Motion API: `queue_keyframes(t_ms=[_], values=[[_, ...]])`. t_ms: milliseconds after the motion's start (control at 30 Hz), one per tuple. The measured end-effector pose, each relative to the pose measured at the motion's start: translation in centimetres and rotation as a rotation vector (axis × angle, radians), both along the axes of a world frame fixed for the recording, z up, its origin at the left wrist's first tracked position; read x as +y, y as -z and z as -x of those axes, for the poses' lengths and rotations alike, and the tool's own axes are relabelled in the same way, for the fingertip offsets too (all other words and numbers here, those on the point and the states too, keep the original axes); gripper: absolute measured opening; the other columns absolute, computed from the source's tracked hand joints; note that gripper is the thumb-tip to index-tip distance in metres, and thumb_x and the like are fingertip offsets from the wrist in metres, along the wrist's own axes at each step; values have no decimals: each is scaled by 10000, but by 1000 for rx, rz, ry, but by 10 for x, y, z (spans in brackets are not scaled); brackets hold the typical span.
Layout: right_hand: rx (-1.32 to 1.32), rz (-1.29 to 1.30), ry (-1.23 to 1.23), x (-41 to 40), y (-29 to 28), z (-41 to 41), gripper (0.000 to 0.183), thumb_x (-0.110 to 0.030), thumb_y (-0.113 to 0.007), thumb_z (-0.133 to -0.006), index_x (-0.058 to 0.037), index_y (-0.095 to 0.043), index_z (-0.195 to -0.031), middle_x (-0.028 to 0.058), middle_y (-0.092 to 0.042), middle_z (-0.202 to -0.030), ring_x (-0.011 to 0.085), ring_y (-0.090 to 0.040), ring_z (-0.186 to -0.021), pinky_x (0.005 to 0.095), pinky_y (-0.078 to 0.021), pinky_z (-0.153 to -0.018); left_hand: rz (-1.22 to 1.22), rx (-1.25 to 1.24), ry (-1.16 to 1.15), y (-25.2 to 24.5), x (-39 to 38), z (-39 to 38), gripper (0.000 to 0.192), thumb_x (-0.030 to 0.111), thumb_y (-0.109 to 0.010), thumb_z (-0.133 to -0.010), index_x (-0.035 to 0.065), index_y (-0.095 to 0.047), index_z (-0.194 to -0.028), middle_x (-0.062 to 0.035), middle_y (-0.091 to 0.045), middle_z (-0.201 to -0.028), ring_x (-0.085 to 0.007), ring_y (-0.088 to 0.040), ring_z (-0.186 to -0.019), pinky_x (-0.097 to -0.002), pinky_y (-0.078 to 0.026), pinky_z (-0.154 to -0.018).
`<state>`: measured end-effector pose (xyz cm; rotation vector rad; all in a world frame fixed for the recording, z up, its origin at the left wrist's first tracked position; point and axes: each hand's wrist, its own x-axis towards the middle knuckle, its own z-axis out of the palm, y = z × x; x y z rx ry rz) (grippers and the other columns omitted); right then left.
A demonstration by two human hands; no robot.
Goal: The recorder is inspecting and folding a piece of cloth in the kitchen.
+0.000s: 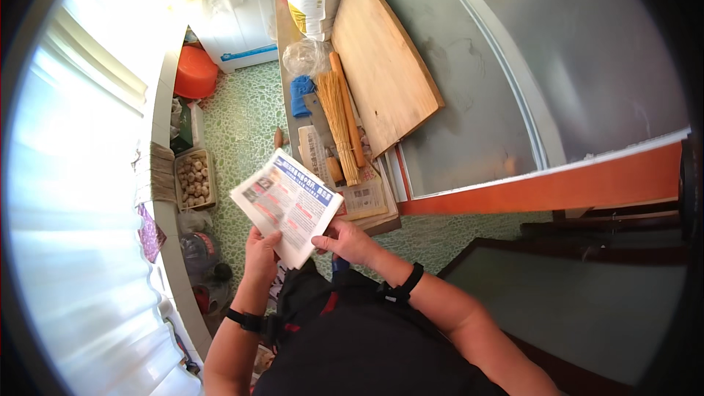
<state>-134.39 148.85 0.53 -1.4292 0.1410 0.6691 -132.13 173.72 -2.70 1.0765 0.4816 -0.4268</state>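
Both hands hold a folded stack of printed newspaper point(289, 209) in front of my body, tilted, with a blue banner along its far edge. My left hand point(260, 256) grips the near left edge, thumb on top. My right hand point(345, 241) pinches the right edge, its thumb on the print and its fingers partly hidden underneath. Just beyond the paper stands a narrow bench point(385, 225) covered with newspapers point(367, 198). On it lie a straw brush point(335, 115), a wooden rolling pin point(347, 113) and a knife with a broad metal blade point(320, 121), partly under the brush.
A wooden board point(379, 66) leans against the frosted glass panel point(467, 66). A blue cloth point(301, 96), clear plastic bag point(306, 58) and white sack point(313, 0) share the bench. Along the left wall are a garlic-like bulb basket point(196, 180), orange basin point(194, 72) and water jug point(199, 253).
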Motion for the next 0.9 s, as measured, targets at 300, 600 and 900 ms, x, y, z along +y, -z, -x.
queue_keyframes(t_ms=[300, 600, 900], values=[[-507, 1173, 312, -29, -15, -97, 792, -326, -827, -892, -21, -505, -1548, 228, -593, -1371, 428, -615, -1257, 463, -536, -1080, -62, -122, 94, 9, 63, -35, 441, -58, -615, -1006, 15, -591, -1440, -110, -733, -1323, -212, -732, -1128, -359, -598, -977], [-71, 1393, 284, 6, 9, -158, 1194, -392, -883, -773, -27, -218, -1694, 305, -499, -1427, 486, -503, -1339, 540, -443, -1170, 26, -99, 221, 20, 57, -49, 409, -50, -622, -1006, 4, -613, -1411, -96, -749, -1282, -177, -722, -1119, -333, -584, -985], [-29, 1452, 197, 13, 4, -175, 1135, -303, -828, -796, -59, -178, -1694, 345, -575, -1363, 511, -619, -1245, 557, -595, -984, -17, -49, 286, 19, 43, -63, 369, -53, -621, -1021, -4, -619, -1387, -105, -751, -1268, -184, -732, -1102, -349, -597, -974]])
